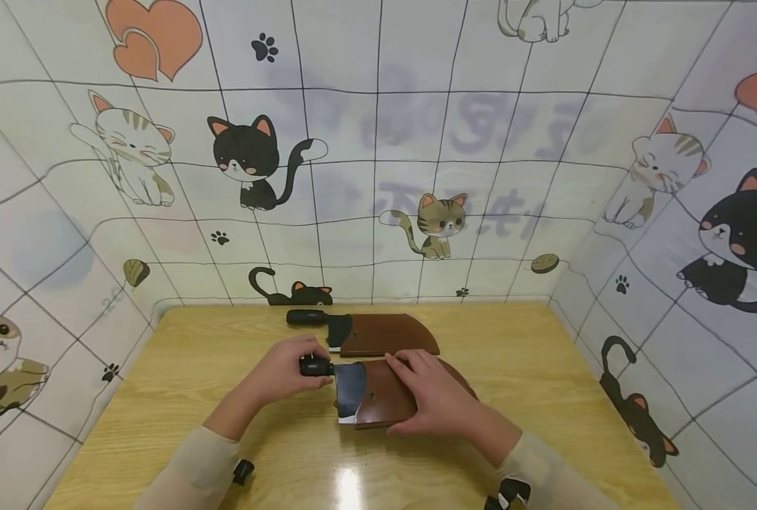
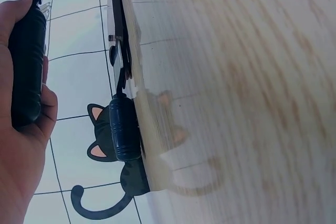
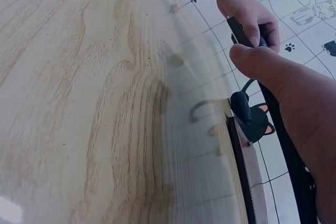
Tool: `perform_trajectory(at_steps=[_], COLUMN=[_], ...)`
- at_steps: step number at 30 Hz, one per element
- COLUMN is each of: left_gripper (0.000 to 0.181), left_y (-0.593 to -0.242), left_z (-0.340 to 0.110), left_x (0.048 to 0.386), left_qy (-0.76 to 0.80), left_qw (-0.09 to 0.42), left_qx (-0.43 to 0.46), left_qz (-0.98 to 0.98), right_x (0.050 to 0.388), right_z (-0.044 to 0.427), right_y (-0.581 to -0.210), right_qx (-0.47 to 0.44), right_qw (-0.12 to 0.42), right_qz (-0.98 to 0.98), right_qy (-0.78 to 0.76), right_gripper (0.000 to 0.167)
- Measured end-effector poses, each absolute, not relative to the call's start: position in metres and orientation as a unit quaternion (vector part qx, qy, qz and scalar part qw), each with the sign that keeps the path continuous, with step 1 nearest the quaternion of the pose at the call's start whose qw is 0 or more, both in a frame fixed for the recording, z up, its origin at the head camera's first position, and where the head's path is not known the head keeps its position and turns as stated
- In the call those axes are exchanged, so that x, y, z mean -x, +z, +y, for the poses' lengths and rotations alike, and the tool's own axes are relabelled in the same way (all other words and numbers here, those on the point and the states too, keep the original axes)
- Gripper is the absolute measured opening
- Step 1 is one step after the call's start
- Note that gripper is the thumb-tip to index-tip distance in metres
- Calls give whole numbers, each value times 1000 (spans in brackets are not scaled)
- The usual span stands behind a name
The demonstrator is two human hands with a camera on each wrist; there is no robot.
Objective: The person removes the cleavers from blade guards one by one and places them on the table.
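Observation:
The nearer cleaver's black handle (image 1: 315, 365) (image 2: 27, 66) is gripped by my left hand (image 1: 289, 370) (image 2: 23, 166). My right hand (image 1: 438, 397) (image 3: 310, 103) holds the brown sheath (image 1: 381, 400) around its blade, thumb at the near edge and fingers over the top. A dark strip of blade (image 1: 351, 389) shows between handle and sheath. Behind it, a second cleaver lies untouched, its black handle (image 1: 306, 317) (image 2: 125, 129) (image 3: 241, 107) to the left and its brown sheath (image 1: 391, 335) to the right. In the right wrist view the held cleaver appears edge-on, raised off the table.
Both cleavers are at the wooden table (image 1: 531, 411), the second near its back edge. A white tiled cloth (image 1: 346, 127) with printed cats surrounds the back and sides. Black devices (image 1: 243, 472) are at the cuffs of both beige sleeves (image 1: 190, 471).

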State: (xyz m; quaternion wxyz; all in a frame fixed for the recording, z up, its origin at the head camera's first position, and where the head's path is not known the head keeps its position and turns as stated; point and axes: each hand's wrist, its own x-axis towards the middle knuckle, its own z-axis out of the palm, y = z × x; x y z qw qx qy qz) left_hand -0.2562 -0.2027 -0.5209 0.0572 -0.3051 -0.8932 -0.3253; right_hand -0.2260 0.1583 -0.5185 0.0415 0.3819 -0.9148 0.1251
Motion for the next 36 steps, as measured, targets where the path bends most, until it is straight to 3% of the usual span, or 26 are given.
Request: perform_trajectory(at_steps=[11, 29, 36], left_gripper=[31, 30, 34], left_y=[-519, -519, -521], left_z=[-202, -192, -191], left_x=[256, 248, 247], left_qy=[-317, -197, -193], left_qw=[68, 158, 146], left_qx=[298, 281, 278], left_qz=[-898, -926, -930], right_x=[226, 227, 226], right_z=[159, 158, 158], right_y=[-515, -516, -518], right_qx=[-377, -373, -369], right_qw=[35, 65, 61], right_qz=[-917, -918, -920], right_qy=[125, 121, 116], right_gripper=[126, 128, 128])
